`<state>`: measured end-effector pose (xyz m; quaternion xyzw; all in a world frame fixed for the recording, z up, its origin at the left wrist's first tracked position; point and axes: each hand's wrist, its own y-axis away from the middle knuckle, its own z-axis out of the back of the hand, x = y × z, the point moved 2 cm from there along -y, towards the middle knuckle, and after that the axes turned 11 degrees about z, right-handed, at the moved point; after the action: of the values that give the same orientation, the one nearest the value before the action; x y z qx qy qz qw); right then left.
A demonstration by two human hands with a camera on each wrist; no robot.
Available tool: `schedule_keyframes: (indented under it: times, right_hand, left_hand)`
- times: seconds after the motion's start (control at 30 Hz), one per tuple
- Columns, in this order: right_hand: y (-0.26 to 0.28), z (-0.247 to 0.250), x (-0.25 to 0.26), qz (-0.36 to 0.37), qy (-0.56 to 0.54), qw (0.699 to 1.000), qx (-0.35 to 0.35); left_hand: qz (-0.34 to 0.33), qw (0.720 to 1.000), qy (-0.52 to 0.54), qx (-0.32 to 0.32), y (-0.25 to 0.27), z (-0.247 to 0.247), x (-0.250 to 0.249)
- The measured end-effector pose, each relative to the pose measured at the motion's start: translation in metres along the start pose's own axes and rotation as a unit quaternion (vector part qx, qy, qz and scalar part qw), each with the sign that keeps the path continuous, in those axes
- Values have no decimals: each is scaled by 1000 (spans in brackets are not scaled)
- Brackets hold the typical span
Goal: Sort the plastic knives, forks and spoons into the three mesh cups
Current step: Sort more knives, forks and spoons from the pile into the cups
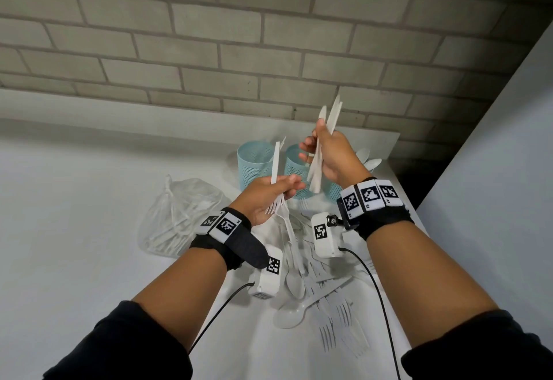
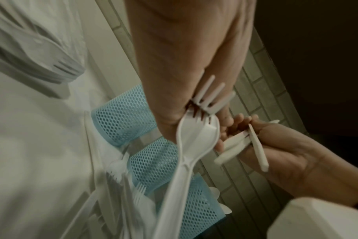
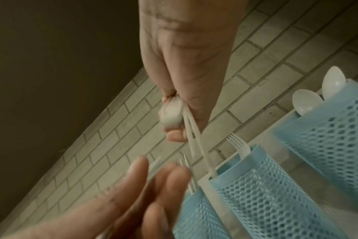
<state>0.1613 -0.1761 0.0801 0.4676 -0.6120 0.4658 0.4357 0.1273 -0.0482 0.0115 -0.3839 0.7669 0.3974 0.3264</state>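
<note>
My left hand [image 1: 281, 192] grips white plastic forks [image 1: 276, 210] with tines pointing down and one knife [image 1: 275, 164] standing upright. My right hand [image 1: 318, 147], raised higher, grips a bundle of white knives [image 1: 324, 143]. Both hands hover above three light-blue mesh cups: the left cup [image 1: 254, 167], the middle cup [image 1: 294, 167] and a right cup [image 1: 335, 192] mostly hidden behind my right hand. The wrist views show spoons [image 3: 307, 101] standing in the right cup [image 3: 337, 129] and a fork [image 3: 238, 145] in the middle cup [image 3: 266, 194]. Fork tines [image 2: 210, 97] stick out of my left fist.
A loose pile of white forks, spoons and knives [image 1: 326, 296] lies on the white table [image 1: 74, 230] below my wrists. A knotted clear bag of cutlery [image 1: 179, 218] sits to the left of the pile. A brick wall [image 1: 209, 50] stands close behind the cups; a white panel [image 1: 508, 140] borders the right.
</note>
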Motion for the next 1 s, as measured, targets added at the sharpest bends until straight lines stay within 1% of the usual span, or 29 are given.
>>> schedule_keyframes:
  times: [0.07, 0.17, 0.23, 0.33, 0.43, 0.6, 0.7, 0.77, 0.83, 0.9, 1.0]
  right_hand:
    - [-1, -1, 0, 12, -38, 999, -19]
    - [-2, -7, 2, 51, -87, 994, -37]
    - [-1, -13, 2, 76, -100, 991, -44]
    - [2, -22, 2, 99, -87, 990, -45]
    - [6, -31, 2, 117, -66, 991, -23]
    - [14, -40, -5, 153, 38, 987, 36]
    - [18, -40, -16, 154, 93, 982, 54]
    - [18, -41, -20, 143, 100, 983, 65]
    - [16, -42, -21, 135, 85, 985, 70]
    - [10, -44, -21, 137, 56, 988, 49]
    - [-6, -48, -18, 133, 2, 991, -13]
  left_hand:
    - [4, 1000, 6, -3, 1, 0, 2]
    - [11, 1000, 22, 7, 3, -1, 3]
    - [11, 999, 36, 12, 4, -2, 3]
    - [25, 997, 73, 15, 5, -1, 2]
    - [30, 993, 114, 14, 4, 1, 0]
    - [31, 985, 169, 2, 2, 8, 0]
    - [32, 988, 152, 0, 2, 10, 0]
    - [30, 990, 137, -9, 3, 12, 0]
    - [29, 992, 118, -28, 3, 14, 2]
    - [29, 993, 104, -39, 3, 15, 3]
    - [15, 995, 77, -62, 2, 20, 3]
